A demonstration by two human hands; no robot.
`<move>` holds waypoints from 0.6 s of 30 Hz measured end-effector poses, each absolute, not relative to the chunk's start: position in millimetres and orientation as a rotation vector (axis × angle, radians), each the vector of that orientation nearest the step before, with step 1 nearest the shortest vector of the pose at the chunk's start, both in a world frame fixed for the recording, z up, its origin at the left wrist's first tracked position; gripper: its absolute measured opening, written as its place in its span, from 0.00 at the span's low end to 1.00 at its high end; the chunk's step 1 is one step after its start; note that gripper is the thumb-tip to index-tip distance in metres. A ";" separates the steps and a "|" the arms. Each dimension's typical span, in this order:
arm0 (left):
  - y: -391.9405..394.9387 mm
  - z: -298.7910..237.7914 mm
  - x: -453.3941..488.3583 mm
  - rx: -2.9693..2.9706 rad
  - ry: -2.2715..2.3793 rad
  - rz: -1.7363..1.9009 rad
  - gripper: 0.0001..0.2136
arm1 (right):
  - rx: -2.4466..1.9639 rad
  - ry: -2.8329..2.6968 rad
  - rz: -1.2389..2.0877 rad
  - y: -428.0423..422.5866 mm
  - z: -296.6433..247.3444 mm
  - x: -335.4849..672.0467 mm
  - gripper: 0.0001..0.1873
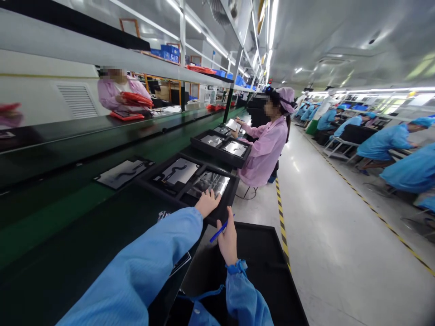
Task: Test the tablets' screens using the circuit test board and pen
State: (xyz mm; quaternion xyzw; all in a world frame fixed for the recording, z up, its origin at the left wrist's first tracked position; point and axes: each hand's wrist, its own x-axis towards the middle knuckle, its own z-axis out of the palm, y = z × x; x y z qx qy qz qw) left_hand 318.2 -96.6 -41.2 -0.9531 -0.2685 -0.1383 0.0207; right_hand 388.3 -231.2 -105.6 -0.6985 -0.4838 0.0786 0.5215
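My left hand (208,203) reaches onto the near compartment of a black tray (176,199), fingers stretched out over a shiny silver panel (217,182) and seeming to touch its near edge. In the tray's other compartment lies a silver panel with a dark curved flex cable (180,172). Beside the tray's right corner, my right hand (228,242) is closed on a slim blue pen (217,233), held between thumb and fingers. Another panel with a dark cable (124,174) lies flat on the green belt, left of the tray.
Below my right hand is a large black tray (268,253). Farther along the green belt (78,199), a second black tray (220,147) holds panels before a seated co-worker in pink (268,140). Across the line another person holds red packets (136,99). An aisle runs right.
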 end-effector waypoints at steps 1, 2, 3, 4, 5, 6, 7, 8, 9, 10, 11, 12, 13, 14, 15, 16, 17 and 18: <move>-98.9 -37.9 321.0 -2.948 -0.896 -0.501 0.22 | -1.672 -1.165 0.179 -230.5 -106.0 388.9 0.34; -98.9 -32.9 321.6 -2.945 -0.946 -0.582 0.21 | -1.670 -1.170 0.171 -229.9 -106.2 389.6 0.34; -96.4 -25.9 319.5 -2.946 -0.987 -0.671 0.20 | -1.669 -1.173 0.162 -229.4 -106.1 390.4 0.34; -91.7 -17.3 314.1 -2.948 -1.027 -0.768 0.20 | -1.669 -1.174 0.152 -228.8 -105.7 391.4 0.34; -85.6 -7.1 305.3 -2.946 -1.069 -0.873 0.19 | -1.669 -1.174 0.145 -228.1 -104.9 392.5 0.34; -79.1 3.9 293.0 -2.934 -1.122 -0.986 0.19 | -1.672 -1.176 0.145 -227.4 -103.6 393.8 0.34; -73.5 15.1 277.4 -2.907 -1.186 -1.109 0.18 | -1.676 -1.178 0.152 -226.8 -101.7 395.0 0.35; -69.7 25.8 258.7 -2.866 -1.246 -1.245 0.17 | -1.680 -1.177 0.161 -226.3 -99.0 395.8 0.36; -68.9 35.3 237.4 -2.806 -1.307 -1.391 0.16 | -1.682 -1.170 0.168 -226.2 -95.5 396.0 0.37; -71.5 43.0 213.8 -2.728 -1.364 -1.542 0.16 | -1.682 -1.156 0.172 -226.6 -91.2 395.1 0.38; -78.0 48.3 188.3 -2.636 -1.421 -1.679 0.17 | -1.674 -1.136 0.170 -227.6 -86.2 392.8 0.39; -88.3 51.1 161.3 -2.535 -1.487 -1.825 0.17 | -1.655 -1.121 0.164 -229.2 -80.7 388.9 0.38; -102.2 51.2 133.5 -2.424 -1.564 -1.973 0.16 | -1.625 -1.117 0.157 -231.3 -75.1 383.4 0.38; -119.1 48.8 105.7 -2.316 -1.646 -2.142 0.16 | -1.583 -1.133 0.155 -233.7 -69.9 376.3 0.36; -138.5 44.4 78.9 -2.145 -1.731 -2.560 0.14 | -1.538 -1.176 0.165 -236.1 -65.5 368.0 0.34; -159.5 38.3 54.0 -1.966 -1.830 -2.914 0.11 | -1.494 -1.252 0.182 -238.5 -62.2 358.9 0.32; -181.2 31.0 31.9 -1.730 -1.963 -3.172 0.08 | -1.455 -1.362 0.203 -240.4 -60.2 349.4 0.30; -202.6 22.9 13.2 -1.423 -2.095 -3.353 0.05 | -1.422 -1.498 0.231 -241.9 -59.8 339.9 0.27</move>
